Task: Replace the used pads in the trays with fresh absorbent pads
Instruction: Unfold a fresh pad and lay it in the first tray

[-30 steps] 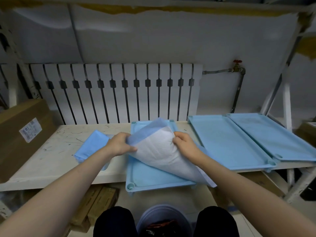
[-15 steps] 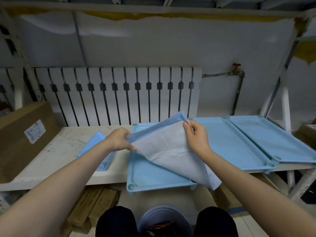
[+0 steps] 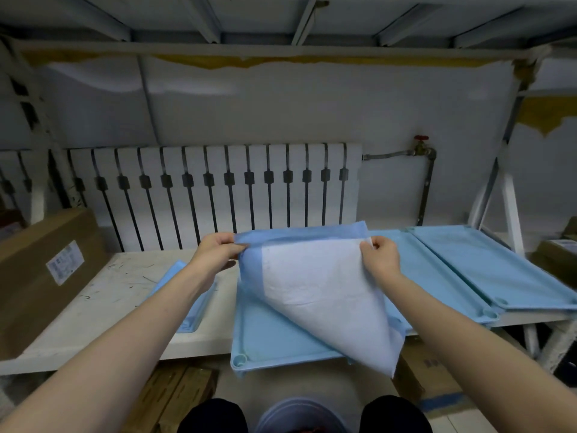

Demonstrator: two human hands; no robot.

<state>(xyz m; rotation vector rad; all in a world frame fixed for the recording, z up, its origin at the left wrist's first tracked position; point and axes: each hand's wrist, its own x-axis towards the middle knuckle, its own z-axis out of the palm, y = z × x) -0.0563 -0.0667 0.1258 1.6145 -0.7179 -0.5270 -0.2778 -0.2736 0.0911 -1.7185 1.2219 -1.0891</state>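
Absorbent pad (image 3: 318, 285) held up, partly unfolded, over the near blue tray (image 3: 268, 342).
Left hand (image 3: 215, 250) and right hand (image 3: 379, 256) each pinch a top corner; the hanging pad hides the tray's right side. Folded blue pads (image 3: 193, 307) lie left, a radiator (image 3: 218, 189) stands behind.

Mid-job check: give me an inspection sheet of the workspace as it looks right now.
Surface: white worktop, scuffed and marked.
Job's things: blue-and-white pad held up, partly unfolded, above the blue tray at the worktop's front edge; two more blue trays to the right; folded blue pads on the left.
Clutter: cardboard box at far left; bucket on the floor between the knees.
Hands: left hand pinches the pad's upper left corner; right hand pinches its upper right.
Cables: nothing seen.
Surroundings: white radiator behind the worktop; pipe with a red valve on the wall.
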